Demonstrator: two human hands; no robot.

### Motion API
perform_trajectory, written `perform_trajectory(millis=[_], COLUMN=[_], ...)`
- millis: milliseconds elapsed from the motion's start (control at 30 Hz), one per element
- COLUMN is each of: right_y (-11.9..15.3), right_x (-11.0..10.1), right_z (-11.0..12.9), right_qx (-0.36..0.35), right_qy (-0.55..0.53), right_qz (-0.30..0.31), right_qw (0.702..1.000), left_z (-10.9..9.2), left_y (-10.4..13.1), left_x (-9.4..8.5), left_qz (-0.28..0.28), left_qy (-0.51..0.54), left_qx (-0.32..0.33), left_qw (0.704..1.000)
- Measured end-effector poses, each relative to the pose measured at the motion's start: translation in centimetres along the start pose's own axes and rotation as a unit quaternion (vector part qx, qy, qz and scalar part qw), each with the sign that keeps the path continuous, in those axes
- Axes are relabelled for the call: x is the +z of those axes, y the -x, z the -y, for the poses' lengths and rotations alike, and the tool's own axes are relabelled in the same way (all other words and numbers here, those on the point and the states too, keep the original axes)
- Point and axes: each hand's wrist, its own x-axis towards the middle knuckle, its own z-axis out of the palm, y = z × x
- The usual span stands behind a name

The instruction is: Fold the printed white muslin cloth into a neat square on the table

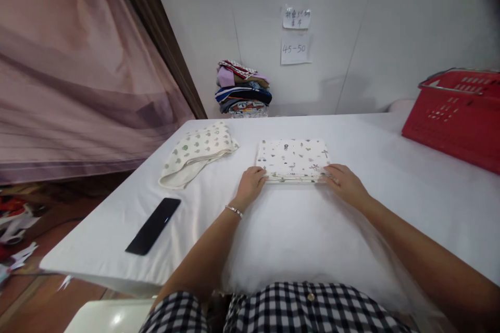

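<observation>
A folded white cloth [295,156] with small printed figures lies flat on the table, its stacked layers showing along the near edge. The fingers of my left hand [250,186] are closed on its near left corner. At the near right corner, my right hand [347,183] grips it the same way, thumb and fingers together. A filmy, see-through white sheet [304,239], perhaps thin plastic, spreads between my forearms from the cloth towards my checked shirt. Whether it wraps the cloth, I cannot tell.
A loosely folded cream cloth with green prints [199,151] lies to the left. Nearer is a black flat phone-like object [153,226]. A red basket [457,119] stands at the right. Beyond the white table [375,151], folded clothes [242,88] are piled by the wall.
</observation>
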Motion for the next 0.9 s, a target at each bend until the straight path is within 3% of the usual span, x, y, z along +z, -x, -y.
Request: perform_trajectory(millis=[133, 433, 567, 900], right_y=[-2.1, -3.5, -2.9, -1.4], right_x=[0.5, 1.9, 2.2, 3.7], right_z=[1.3, 2.2, 2.1, 1.3], right_qx=[-0.091, -0.070, -0.055, -0.111], right_qy=[0.003, -0.021, -0.049, -0.075], right_qz=[0.039, 0.087, 0.059, -0.051], right_qw=[0.995, 0.994, 0.995, 0.990], left_z=[-0.3, -0.6, -0.8, -0.6], left_y=[-0.3, -0.3, -0.3, 0.0], left_x=[0.3, 0.4, 0.1, -0.4], left_qz=[-0.011, -0.033, -0.044, -0.021], left_qy=[0.049, 0.074, 0.066, 0.003], left_qx=[-0.021, -0.032, -0.027, 0.022], left_qw=[0.999, 0.996, 0.996, 1.000])
